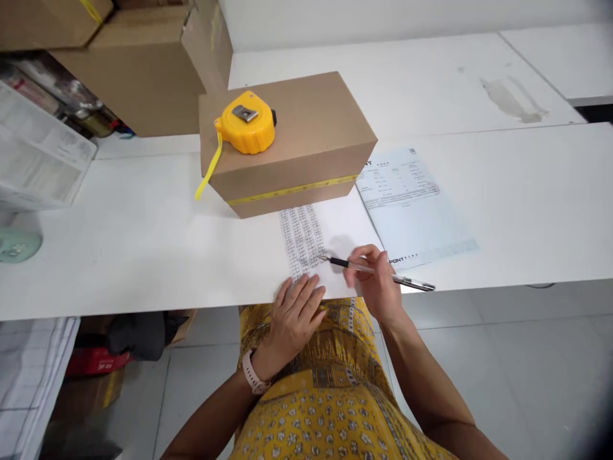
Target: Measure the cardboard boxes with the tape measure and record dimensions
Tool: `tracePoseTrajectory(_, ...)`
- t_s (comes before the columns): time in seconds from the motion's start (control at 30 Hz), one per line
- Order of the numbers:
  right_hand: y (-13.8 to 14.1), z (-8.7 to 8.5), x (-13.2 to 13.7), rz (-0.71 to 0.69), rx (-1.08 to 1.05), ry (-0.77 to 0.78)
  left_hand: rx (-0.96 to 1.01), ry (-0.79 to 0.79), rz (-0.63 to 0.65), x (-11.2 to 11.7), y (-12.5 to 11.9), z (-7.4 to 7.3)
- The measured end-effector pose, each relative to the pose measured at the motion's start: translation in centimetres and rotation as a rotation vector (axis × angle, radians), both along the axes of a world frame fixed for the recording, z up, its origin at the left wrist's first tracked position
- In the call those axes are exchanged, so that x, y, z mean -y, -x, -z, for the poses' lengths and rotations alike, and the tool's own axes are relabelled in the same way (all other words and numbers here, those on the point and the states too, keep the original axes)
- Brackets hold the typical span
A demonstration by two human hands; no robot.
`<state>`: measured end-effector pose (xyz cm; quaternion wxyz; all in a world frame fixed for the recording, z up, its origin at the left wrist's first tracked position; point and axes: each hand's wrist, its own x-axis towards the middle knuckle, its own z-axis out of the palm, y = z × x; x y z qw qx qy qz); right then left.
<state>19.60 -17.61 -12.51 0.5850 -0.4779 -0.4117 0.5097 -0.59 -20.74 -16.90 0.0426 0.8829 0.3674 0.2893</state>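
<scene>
My right hand (pixel 376 278) grips a pen (pixel 366 268) with a black grip and a clear barrel. The pen's tip points left, just over the right side of the handwriting; I cannot tell whether it touches the paper. Several columns of dense handwritten marks fill the left part of the white sheet (pixel 342 230). Flat across the sheet's lower edge lies my left hand (pixel 299 310), fingers stretched out and holding nothing. A brown cardboard box (pixel 297 140) covers the sheet's far end. On the box rests a yellow tape measure (pixel 249 124) with a metal clip and a yellow strap.
A pale blue printed form (pixel 412 211) lies beside the sheet on the white table (pixel 517 211). Larger cardboard boxes (pixel 143 70) and a white printed package (pixel 38 147) stand at the left. A green object (pixel 19 246) sits at the left edge.
</scene>
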Motion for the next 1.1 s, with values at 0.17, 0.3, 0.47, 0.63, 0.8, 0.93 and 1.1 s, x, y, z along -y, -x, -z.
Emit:
tracePoseTrajectory(0.17, 1.9, 0.7, -0.5, -0.142, 0.124, 0.122, 0.044, 0.036, -0.046, -0.1, -0.3, 0.4)
tracePoseTrajectory(0.3, 2.3, 1.4, -0.3, -0.002, 0.264, 0.079, 0.053, -0.009, -0.076, -0.1, -0.3, 1.6)
tracePoseTrajectory(0.47, 2.1, 1.6, -0.4, -0.065, 0.333, 0.111, 0.063, -0.082, -0.107, -0.3, -0.5, 2.2)
tracePoseTrajectory(0.63, 2.4, 1.5, -0.3, -0.019, 0.426, 0.09, 0.081, -0.158, -0.12, -0.4, -0.7, 1.9)
tracePoseTrajectory(0.8, 2.4, 1.8, -0.2, -0.012, 0.499, -0.013, 0.114, -0.155, -0.11, -0.6, -0.8, 1.5)
tracePoseTrajectory(0.93, 2.3, 2.5, 0.0, -0.052, 0.572, -0.031, 0.128, -0.158, -0.103, -0.7, -0.9, 1.2)
tracePoseTrajectory(1.1, 2.4, 2.6, -0.1, -0.055, 0.63, -0.089, 0.132, -0.192, -0.121, -0.6, -1.0, 1.5)
